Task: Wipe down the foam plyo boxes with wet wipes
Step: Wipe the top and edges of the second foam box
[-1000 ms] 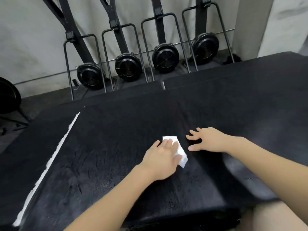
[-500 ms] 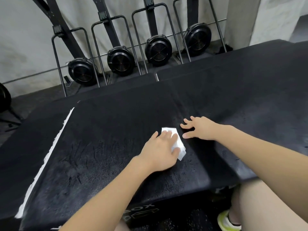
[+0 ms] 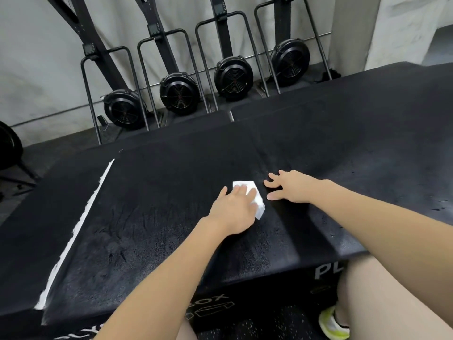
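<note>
A: Item, far left: white torn strip [image 3: 73, 238] along the left edge of the near foam plyo box [image 3: 152, 231], running near to far.
B: Noted. Box top?
A: Black, scuffed, streaked with damp sheen at centre. Lettering on the near face, partly cut off.
B: Next item rightward.
A: Left hand [image 3: 232, 212], flat, fingers straight, pressing on the wet wipe [image 3: 255, 200]. No curl round it, no pinch. Wipe folded, white, peeking out beyond the fingertips and toward the right.
B: Then?
A: Right hand [image 3: 291, 187], just right of the wipe, fingers spread and straight, resting on the seam toward the neighbouring plyo box [image 3: 367, 143]. Nothing held.
B: Deciding relation?
A: Wipe directly under the left palm, long axis near-left to far-right. Unwiped-looking surface mostly to the left and far. Left hand nearer; likely next stroke: sliding leftward or away.
B: Background, far?
A: Row of four black fan-wheel machines [image 3: 232, 78] against the wall.
</note>
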`<state>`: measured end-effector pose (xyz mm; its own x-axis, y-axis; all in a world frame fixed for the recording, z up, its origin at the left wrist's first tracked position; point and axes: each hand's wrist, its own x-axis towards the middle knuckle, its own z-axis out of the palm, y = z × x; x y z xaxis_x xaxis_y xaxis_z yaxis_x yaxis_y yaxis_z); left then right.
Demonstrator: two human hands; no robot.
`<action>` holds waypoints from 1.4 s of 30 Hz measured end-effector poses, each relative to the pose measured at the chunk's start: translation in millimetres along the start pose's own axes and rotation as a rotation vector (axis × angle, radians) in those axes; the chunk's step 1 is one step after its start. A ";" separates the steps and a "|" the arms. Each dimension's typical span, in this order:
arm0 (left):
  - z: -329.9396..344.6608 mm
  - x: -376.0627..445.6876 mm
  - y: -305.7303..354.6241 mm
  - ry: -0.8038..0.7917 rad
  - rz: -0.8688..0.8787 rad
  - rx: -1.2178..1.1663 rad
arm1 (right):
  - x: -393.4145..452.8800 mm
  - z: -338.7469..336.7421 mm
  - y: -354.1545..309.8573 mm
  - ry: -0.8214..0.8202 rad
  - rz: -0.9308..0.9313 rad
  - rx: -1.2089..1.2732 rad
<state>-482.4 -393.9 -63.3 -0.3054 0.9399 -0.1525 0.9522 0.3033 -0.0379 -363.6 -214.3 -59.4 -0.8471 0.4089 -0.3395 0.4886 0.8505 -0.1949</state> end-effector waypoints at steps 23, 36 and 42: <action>4.0 -45.3 44.0 0.033 0.031 -0.036 | -41.1 11.0 -9.6 0.052 0.011 -0.027; 45.3 -129.6 60.3 0.322 0.255 0.030 | -127.5 45.7 2.4 0.043 -0.116 0.133; 44.8 -106.4 85.5 0.383 0.212 0.120 | -125.7 49.9 2.5 0.069 -0.109 0.203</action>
<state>-368.0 -474.9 -94.6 -0.0637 0.9763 0.2068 0.9818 0.0985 -0.1626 -245.4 -280.1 -63.0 -0.9061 0.3458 -0.2436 0.4194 0.8096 -0.4108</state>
